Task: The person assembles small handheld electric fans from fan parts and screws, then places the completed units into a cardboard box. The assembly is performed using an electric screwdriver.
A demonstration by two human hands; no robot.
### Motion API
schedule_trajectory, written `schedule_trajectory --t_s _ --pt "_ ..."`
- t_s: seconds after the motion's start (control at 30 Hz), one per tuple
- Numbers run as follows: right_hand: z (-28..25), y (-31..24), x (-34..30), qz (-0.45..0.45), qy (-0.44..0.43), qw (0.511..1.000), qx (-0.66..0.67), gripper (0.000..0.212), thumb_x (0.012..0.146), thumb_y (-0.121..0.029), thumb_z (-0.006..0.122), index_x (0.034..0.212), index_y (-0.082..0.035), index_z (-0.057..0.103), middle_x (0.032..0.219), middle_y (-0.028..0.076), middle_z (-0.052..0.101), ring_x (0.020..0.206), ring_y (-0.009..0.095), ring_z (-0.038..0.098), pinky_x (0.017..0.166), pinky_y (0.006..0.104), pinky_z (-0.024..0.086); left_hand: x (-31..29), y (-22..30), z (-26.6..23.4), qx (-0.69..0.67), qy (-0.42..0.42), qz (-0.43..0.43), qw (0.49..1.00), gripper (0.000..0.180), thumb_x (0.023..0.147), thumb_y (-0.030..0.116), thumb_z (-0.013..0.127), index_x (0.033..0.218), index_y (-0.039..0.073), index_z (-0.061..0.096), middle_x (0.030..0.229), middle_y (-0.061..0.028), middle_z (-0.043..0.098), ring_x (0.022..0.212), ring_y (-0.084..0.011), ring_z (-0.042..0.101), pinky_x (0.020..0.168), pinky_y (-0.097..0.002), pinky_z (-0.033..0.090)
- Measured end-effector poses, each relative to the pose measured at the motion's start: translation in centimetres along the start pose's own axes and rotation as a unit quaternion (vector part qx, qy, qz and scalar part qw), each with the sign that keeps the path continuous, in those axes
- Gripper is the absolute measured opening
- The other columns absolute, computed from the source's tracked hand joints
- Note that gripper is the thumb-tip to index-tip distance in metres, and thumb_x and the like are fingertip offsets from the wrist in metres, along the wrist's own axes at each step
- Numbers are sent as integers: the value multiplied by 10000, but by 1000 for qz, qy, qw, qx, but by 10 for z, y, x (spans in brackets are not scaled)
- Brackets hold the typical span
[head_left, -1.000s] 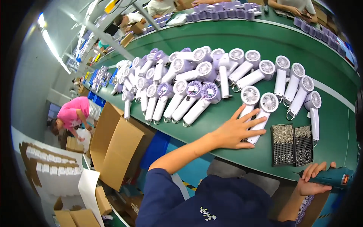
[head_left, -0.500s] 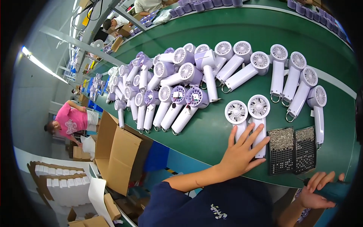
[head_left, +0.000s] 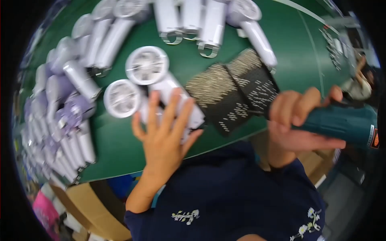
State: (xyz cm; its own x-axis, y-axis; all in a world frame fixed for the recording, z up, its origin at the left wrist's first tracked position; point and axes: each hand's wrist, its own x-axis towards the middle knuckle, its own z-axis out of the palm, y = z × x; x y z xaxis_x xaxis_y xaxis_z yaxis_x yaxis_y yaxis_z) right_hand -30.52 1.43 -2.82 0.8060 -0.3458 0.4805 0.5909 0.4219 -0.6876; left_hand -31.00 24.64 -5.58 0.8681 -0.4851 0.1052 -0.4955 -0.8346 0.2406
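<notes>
Two white handheld fans lie side by side on the green table: one fan (head_left: 147, 65) nearer the screws, the other fan (head_left: 122, 98) to its left. Across their handles my left hand (head_left: 163, 134) rests, fingers spread and open. My right hand (head_left: 287, 120) is closed around a teal electric screwdriver (head_left: 339, 124), its body pointing right. The driver's thin bit reaches left to the edge of a black screw tray (head_left: 257, 90). A second black tray (head_left: 215, 94) adjoins it; both hold rows of small silver screws. The picture is slightly blurred.
Many white and purple fans (head_left: 116, 40) stretch along the far side and left of the green table (head_left: 297, 60). Below the table's left edge stands an open cardboard box (head_left: 94, 205). Someone in pink (head_left: 44, 209) is at lower left, and another person (head_left: 358, 86) at far right.
My view has swung to the right and closer to the table. The screwdriver has come up from the lower right, its bit now at the screw tray. My left hand stays on the fans.
</notes>
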Motion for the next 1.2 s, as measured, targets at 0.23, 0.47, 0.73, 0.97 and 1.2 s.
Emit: schedule_trajectory --t_s 0.23,0.47,0.73,0.97,1.2 --pt "3 4 7 -4 -122 992 -5 736 861 -712 467 1349 -182 319 725 60 499 403 158 462 350 271 384 10 15 16 -51 23 -2 998 626 729 300 770 1312 169 583 1470 -68 436 1403 -327 297 1126 -504 26" --pt "-6 22 -8 9 -176 984 22 751 858 -731 442 1351 -183 301 737 76 509 435 176 463 369 298 416 6 24 16 -54 28 -19 998 625 709 302 776 1294 167 600 1451 -71 458 1385 -320 325 1130 -476 21" --pt "-3 31 -13 30 -167 986 1 757 858 -734 435 1364 -187 304 725 68 499 431 168 449 371 298 415 8 20 18 -66 38 -19 997 622 682 318 786 1264 172 623 1441 -65 470 1385 -311 325 1128 -471 20" --pt "14 24 -3 -38 -126 991 6 682 894 -664 464 1329 -146 377 704 41 485 426 148 428 372 281 372 1 7 13 -205 119 4 972 437 644 247 806 1066 170 718 1314 -28 561 1296 -304 423 1099 -477 85" --pt "2 31 -12 37 -146 989 -5 746 843 -747 448 1367 -230 328 752 57 493 457 167 469 404 293 407 6 13 15 -171 91 -12 981 384 667 235 790 1041 191 713 1238 -9 583 1258 -281 445 1091 -469 93"
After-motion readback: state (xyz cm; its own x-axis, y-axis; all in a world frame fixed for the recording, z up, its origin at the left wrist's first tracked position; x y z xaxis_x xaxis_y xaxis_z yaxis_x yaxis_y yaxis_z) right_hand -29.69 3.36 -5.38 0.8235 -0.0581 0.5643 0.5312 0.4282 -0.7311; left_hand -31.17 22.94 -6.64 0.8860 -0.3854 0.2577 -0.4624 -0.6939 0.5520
